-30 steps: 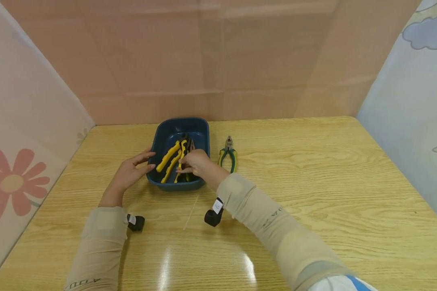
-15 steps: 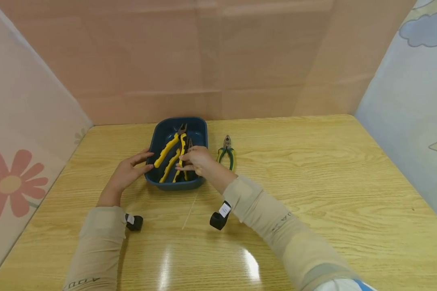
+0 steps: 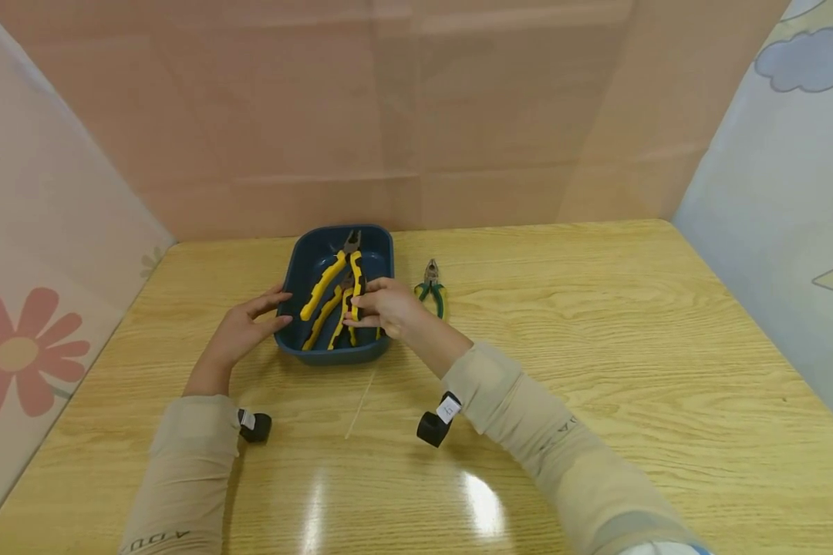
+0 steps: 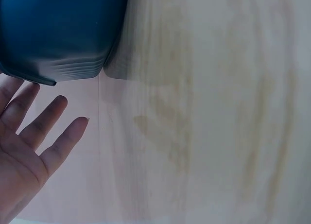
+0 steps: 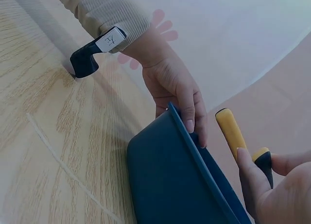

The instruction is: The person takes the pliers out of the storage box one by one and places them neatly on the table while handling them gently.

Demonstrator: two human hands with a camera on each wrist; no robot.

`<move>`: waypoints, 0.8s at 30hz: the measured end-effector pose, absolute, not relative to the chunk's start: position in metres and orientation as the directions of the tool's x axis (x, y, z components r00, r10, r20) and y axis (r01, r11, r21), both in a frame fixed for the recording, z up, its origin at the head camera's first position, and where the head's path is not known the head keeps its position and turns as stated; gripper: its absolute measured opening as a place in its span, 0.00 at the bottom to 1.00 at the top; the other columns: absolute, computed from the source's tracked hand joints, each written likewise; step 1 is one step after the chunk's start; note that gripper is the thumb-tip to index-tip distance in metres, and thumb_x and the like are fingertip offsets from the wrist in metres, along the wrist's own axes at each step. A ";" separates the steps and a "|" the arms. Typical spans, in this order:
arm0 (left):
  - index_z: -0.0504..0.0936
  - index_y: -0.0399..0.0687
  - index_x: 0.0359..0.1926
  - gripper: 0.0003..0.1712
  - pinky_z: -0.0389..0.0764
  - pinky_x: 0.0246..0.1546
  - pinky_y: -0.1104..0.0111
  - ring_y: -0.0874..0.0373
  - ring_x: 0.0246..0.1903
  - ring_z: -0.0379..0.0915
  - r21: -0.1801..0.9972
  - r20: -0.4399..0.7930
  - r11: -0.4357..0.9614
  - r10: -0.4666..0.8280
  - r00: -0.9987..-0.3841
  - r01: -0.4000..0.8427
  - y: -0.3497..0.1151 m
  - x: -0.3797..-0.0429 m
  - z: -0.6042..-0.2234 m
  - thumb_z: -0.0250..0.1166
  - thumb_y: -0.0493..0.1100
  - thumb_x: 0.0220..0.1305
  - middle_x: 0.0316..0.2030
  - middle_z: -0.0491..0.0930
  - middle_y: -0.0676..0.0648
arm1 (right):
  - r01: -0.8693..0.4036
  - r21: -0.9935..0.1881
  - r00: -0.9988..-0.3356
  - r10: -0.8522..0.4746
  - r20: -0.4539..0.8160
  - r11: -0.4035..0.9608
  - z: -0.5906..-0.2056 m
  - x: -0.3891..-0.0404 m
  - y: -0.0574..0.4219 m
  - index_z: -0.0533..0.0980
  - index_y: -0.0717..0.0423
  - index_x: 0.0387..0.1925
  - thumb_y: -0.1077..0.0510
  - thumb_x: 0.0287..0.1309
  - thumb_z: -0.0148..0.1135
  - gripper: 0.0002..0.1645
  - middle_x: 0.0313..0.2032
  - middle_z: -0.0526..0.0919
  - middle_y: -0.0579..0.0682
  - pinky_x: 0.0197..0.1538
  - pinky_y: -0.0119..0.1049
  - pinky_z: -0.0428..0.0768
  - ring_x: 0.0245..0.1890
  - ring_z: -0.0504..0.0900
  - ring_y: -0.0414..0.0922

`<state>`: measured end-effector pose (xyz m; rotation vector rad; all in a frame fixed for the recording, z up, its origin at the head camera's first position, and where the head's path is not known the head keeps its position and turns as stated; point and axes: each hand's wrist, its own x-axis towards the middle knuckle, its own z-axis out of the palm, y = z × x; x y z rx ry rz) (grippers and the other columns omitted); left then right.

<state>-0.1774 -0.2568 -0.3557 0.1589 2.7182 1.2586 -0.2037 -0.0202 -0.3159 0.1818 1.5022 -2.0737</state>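
My right hand (image 3: 393,308) pinches one yellow-and-black handle of a pair of pliers (image 3: 322,285). Their metal head points to the back of a dark blue bin (image 3: 333,358), and the other handle spreads leftward. Beneath them more yellow-and-black handles (image 3: 322,320) lie in the bin; their heads are partly hidden. From the right wrist, two handle ends of the held pliers (image 5: 231,131) show above the rim. My left hand (image 3: 243,327) rests at the bin's left rim, thumb and forefinger reaching over it. In the left wrist view the left hand's other fingers (image 4: 70,136) are straight and spread.
Green-and-yellow pliers (image 3: 431,287) lie on the wooden table (image 3: 597,347) right of the bin, partly behind my right hand. A thin pale strip (image 3: 359,405) lies in front of the bin. A pink-brown backdrop (image 3: 416,116) stands behind the table, with printed sheets at both sides.
The right hand has moved slightly right and lifted the pliers, so their head now shows at the bin's back and more handles show beneath. The left hand stays at the rim.
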 end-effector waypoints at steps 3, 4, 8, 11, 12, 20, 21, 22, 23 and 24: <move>0.63 0.46 0.60 0.33 0.51 0.52 0.44 0.45 0.60 0.47 0.767 -0.083 0.640 0.154 -0.985 0.036 -0.257 -0.178 -0.357 0.56 0.55 0.56 0.64 0.48 0.50 | 0.515 -0.829 -0.827 -0.383 -0.413 -0.218 -0.315 -0.201 -0.017 0.49 0.68 0.61 0.76 0.53 0.48 0.34 0.57 0.54 0.66 0.37 0.38 0.77 0.48 0.69 0.59; 0.63 0.46 0.60 0.34 0.51 0.52 0.44 0.45 0.60 0.47 0.770 -0.083 0.637 0.154 -0.985 0.035 -0.257 -0.178 -0.357 0.56 0.56 0.56 0.64 0.48 0.50 | 0.515 -0.828 -0.826 -0.389 -0.409 -0.221 -0.314 -0.201 -0.015 0.48 0.68 0.61 0.75 0.53 0.47 0.35 0.58 0.53 0.66 0.37 0.37 0.77 0.49 0.68 0.59; 0.63 0.46 0.60 0.33 0.51 0.52 0.44 0.45 0.60 0.45 0.776 -0.086 0.630 0.152 -0.985 0.029 -0.257 -0.178 -0.358 0.56 0.55 0.56 0.64 0.48 0.51 | 0.510 -0.823 -0.828 -0.401 -0.392 -0.249 -0.312 -0.199 -0.010 0.47 0.67 0.62 0.75 0.54 0.47 0.35 0.59 0.51 0.65 0.37 0.37 0.77 0.51 0.66 0.58; 0.63 0.46 0.60 0.33 0.51 0.52 0.44 0.45 0.61 0.44 0.774 -0.089 0.633 0.149 -0.985 0.026 -0.257 -0.179 -0.359 0.56 0.55 0.57 0.64 0.48 0.53 | 0.504 -0.821 -0.833 -0.402 -0.380 -0.267 -0.310 -0.198 -0.007 0.47 0.67 0.62 0.75 0.54 0.47 0.35 0.58 0.53 0.65 0.38 0.38 0.76 0.50 0.67 0.58; 0.63 0.46 0.60 0.33 0.51 0.52 0.44 0.45 0.61 0.43 0.773 -0.088 0.634 0.149 -0.985 0.026 -0.257 -0.180 -0.359 0.56 0.55 0.56 0.64 0.48 0.53 | 0.500 -0.822 -0.836 -0.401 -0.376 -0.271 -0.310 -0.197 -0.005 0.47 0.67 0.62 0.75 0.54 0.47 0.35 0.58 0.54 0.65 0.38 0.38 0.76 0.50 0.67 0.57; 0.64 0.45 0.60 0.31 0.50 0.52 0.43 0.44 0.61 0.41 0.771 -0.078 0.636 0.148 -0.986 0.034 -0.256 -0.181 -0.358 0.57 0.52 0.57 0.64 0.49 0.51 | 0.500 -0.810 -0.843 -0.386 -0.374 -0.307 -0.309 -0.197 0.005 0.47 0.66 0.62 0.76 0.54 0.46 0.35 0.58 0.53 0.66 0.39 0.39 0.76 0.50 0.66 0.61; 0.64 0.45 0.59 0.31 0.50 0.52 0.43 0.44 0.61 0.41 0.773 -0.078 0.634 0.147 -0.986 0.034 -0.256 -0.181 -0.358 0.57 0.52 0.57 0.64 0.49 0.50 | 0.499 -0.809 -0.846 -0.380 -0.375 -0.311 -0.309 -0.197 0.006 0.47 0.66 0.62 0.76 0.53 0.46 0.35 0.58 0.53 0.66 0.39 0.39 0.76 0.49 0.67 0.61; 0.64 0.44 0.59 0.31 0.50 0.52 0.43 0.44 0.61 0.41 0.773 -0.076 0.633 0.147 -0.986 0.035 -0.256 -0.181 -0.358 0.57 0.51 0.57 0.64 0.49 0.50 | 0.498 -0.807 -0.848 -0.374 -0.377 -0.317 -0.309 -0.197 0.008 0.48 0.66 0.62 0.77 0.53 0.46 0.35 0.57 0.54 0.66 0.39 0.39 0.76 0.49 0.67 0.62; 0.64 0.44 0.59 0.30 0.50 0.52 0.43 0.44 0.61 0.41 0.774 -0.077 0.632 0.146 -0.986 0.033 -0.256 -0.182 -0.359 0.57 0.51 0.57 0.64 0.49 0.50 | 0.499 -0.805 -0.849 -0.368 -0.379 -0.321 -0.309 -0.197 0.009 0.49 0.66 0.61 0.77 0.53 0.46 0.34 0.56 0.55 0.67 0.39 0.39 0.76 0.49 0.67 0.63; 0.64 0.45 0.59 0.30 0.50 0.52 0.43 0.44 0.61 0.41 0.774 -0.078 0.632 0.146 -0.986 0.032 -0.256 -0.182 -0.359 0.57 0.51 0.57 0.64 0.49 0.50 | 0.497 -0.805 -0.851 -0.363 -0.380 -0.323 -0.309 -0.197 0.011 0.51 0.66 0.60 0.76 0.53 0.46 0.32 0.55 0.56 0.67 0.39 0.39 0.76 0.48 0.67 0.63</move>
